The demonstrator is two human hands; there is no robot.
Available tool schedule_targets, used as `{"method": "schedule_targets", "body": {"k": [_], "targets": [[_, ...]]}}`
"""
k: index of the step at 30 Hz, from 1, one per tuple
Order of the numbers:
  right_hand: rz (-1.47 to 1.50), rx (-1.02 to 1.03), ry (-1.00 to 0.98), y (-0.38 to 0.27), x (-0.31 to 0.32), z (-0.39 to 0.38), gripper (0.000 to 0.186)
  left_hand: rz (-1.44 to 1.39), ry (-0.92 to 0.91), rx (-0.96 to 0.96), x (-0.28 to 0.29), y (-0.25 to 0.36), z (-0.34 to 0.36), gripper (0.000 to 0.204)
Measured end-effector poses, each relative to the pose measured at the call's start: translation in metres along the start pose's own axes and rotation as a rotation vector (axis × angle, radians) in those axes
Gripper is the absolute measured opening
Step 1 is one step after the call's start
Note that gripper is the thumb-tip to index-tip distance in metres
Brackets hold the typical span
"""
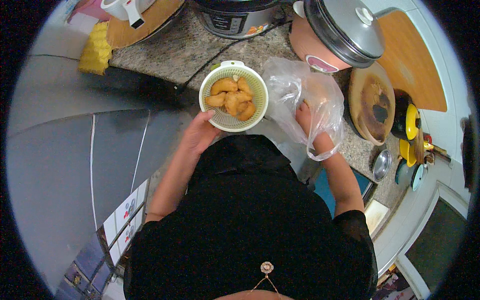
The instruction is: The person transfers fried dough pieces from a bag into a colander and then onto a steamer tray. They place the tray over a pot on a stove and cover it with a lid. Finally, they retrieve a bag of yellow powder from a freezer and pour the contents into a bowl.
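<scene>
My left hand (201, 133) grips the near left rim of a small round plastic colander (260, 89), white outside and pale green inside. Several golden-brown fried food pieces (234, 100) lie in it. To the right, my right hand (304, 117) reaches into a clear plastic bag (286, 82), whose mouth hangs round my wrist. Crinkled film blurs the fingers, so their closure and anything in them cannot be made out. A tan patch shows through the film beyond the hand, too blurred to name.
A pink cooker with a grey lid (345, 30) and a dark electric cooker (240, 20) stand behind on the granite counter (165, 55). A black cord (215, 55) crosses it. At right are a scorched round board (372, 102) and a metal bowl (382, 165); at left hangs a yellow cloth (96, 49).
</scene>
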State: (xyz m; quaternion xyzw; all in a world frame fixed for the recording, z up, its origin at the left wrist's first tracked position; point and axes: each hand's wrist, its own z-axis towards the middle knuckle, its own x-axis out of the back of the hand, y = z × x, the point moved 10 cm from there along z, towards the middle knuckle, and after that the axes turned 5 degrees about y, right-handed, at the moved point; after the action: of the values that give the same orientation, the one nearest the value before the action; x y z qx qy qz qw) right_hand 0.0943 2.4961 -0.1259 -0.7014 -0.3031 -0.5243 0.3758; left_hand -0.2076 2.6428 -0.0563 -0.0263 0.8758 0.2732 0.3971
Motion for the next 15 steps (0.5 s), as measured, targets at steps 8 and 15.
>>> {"method": "schedule_targets", "body": {"k": [8,15], "targets": [[0.288,0.189,0.158,-0.054,0.110,0.004,0.038,0.024,-0.036,-0.050,0.005,-0.001,0.005,0.064],[1.091,-0.171,-0.116,-0.130,0.147,-0.004,0.044,-0.017,-0.045,-0.011,0.008,-0.014,0.016,0.061]]}}
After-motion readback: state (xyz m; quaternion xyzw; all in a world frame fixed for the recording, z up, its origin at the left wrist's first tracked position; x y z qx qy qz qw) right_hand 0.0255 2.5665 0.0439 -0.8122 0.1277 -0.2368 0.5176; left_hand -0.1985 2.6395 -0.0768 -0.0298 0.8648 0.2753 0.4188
